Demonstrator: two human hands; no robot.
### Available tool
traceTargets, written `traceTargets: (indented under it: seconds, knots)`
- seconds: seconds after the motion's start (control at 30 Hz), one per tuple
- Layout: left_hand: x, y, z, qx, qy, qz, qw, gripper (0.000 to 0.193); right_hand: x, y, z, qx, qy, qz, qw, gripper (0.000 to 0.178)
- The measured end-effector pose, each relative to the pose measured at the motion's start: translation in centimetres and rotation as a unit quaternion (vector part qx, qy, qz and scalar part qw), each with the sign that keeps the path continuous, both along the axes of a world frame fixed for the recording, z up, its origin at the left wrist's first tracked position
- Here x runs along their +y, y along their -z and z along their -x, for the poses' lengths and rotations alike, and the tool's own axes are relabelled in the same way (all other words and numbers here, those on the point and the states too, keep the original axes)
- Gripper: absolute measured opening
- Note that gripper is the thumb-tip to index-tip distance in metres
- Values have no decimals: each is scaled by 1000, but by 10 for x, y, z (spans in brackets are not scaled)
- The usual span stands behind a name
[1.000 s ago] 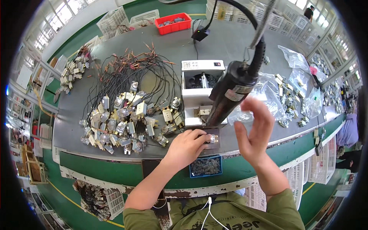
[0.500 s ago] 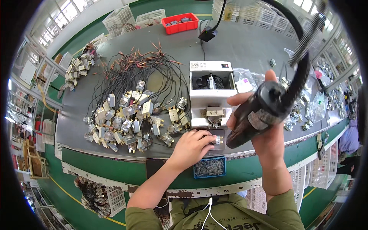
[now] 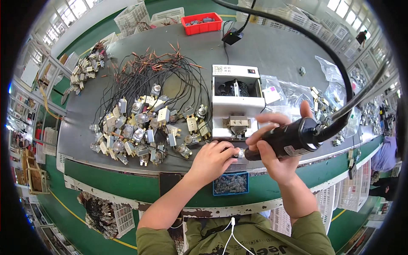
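Observation:
My left hand (image 3: 211, 160) rests at the front edge of the table. Its thumb and fingers pinch a small part with a clear round cover and metal tabs (image 3: 241, 153). My right hand (image 3: 282, 168) grips a black cylindrical electric screwdriver (image 3: 297, 135), which lies nearly level with its nose at the small part. Whether the tip touches the part cannot be made out. Right behind the part stands a white screw feeder (image 3: 237, 103) with an open top. Below my left hand sits a blue tray (image 3: 231, 194) filled with small screws or springs.
Left of the feeder lies a heap of grey-and-white switch-like parts (image 3: 138, 134) with black wires (image 3: 144, 78). A red bin (image 3: 202, 28) and a black adapter (image 3: 232, 37) stand farther back. Plastic bags (image 3: 297, 95) and loose parts lie right. The screwdriver's cable (image 3: 340, 55) arcs overhead.
My right hand has brought the screwdriver down and left, tilting it toward level, so its nose is now at the small part. My left hand stays nearly in place.

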State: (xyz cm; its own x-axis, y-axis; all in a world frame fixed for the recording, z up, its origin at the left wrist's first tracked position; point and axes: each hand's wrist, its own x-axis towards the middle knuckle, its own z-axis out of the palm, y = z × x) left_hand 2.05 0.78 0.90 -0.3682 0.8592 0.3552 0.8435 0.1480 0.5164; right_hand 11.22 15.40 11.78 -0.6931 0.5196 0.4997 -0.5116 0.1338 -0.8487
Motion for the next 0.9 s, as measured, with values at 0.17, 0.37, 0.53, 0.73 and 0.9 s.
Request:
traceTargets:
  seconds: [0.17, 0.37, 0.53, 0.73, 0.9]
  knots:
    - [0, 3, 1, -3, 1, -11, 1000, 27, 9, 23, 0, -3, -10, -22, 1000, 102]
    - [0, 0, 0, -12, 1, -3, 1000, 25, 10, 30, 5, 1, -20, -50, 999, 98]
    - [0, -2, -1, -17, -3, 5, 1000, 24, 10, 30, 5, 12, -66, -1, 998, 93]
    - [1, 0, 0, -13, -1, 4, 1000, 26, -6, 38, -2, -30, 101, -77, 991, 86]
    - [-1, 1, 4, -4, 14, -18, 1000, 30, 5, 34, 1, 0, 2, -150, 989, 91]
